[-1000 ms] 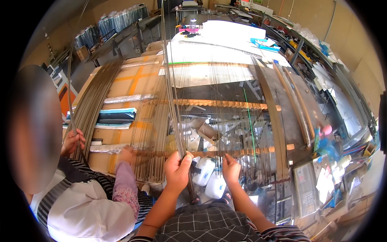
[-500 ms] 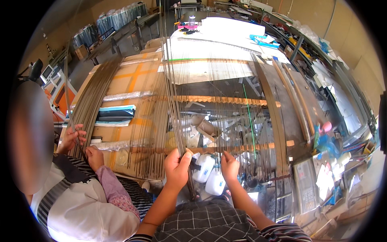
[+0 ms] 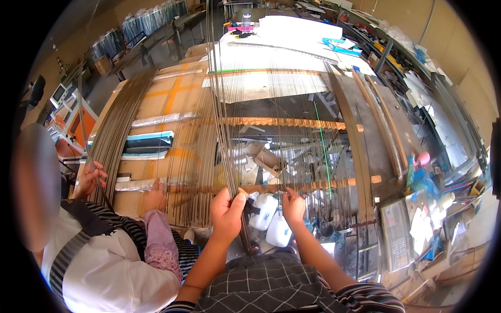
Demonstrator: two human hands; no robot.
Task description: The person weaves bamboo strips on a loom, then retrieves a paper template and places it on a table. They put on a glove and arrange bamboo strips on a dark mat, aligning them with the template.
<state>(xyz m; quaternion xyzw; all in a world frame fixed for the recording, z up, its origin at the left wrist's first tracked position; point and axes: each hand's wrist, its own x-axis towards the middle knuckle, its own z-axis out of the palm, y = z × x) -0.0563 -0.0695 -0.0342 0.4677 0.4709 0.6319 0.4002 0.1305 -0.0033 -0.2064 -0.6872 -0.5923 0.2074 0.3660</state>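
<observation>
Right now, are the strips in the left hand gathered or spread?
Gathered: the thin brown strips form one narrow bundle at the left hand.

Materials and finishes: slender strips point(image 3: 225, 151), metal-like, smooth, with a dull sheen; scalloped crossbar point(image 3: 308, 123), apparently matt wood with a rough, notched edge; cardboard point(image 3: 155, 104), matt and fibrous, bearing glossy adhesive tape point(image 3: 174, 96); wrapped length point(image 3: 136, 185), sheathed in crinkled, shiny plastic film; white jug point(image 3: 279, 232), smooth moulded plastic; white sheet point(image 3: 302, 28), smooth and paper-like; checked garment point(image 3: 250, 287), matt woven cloth.
</observation>
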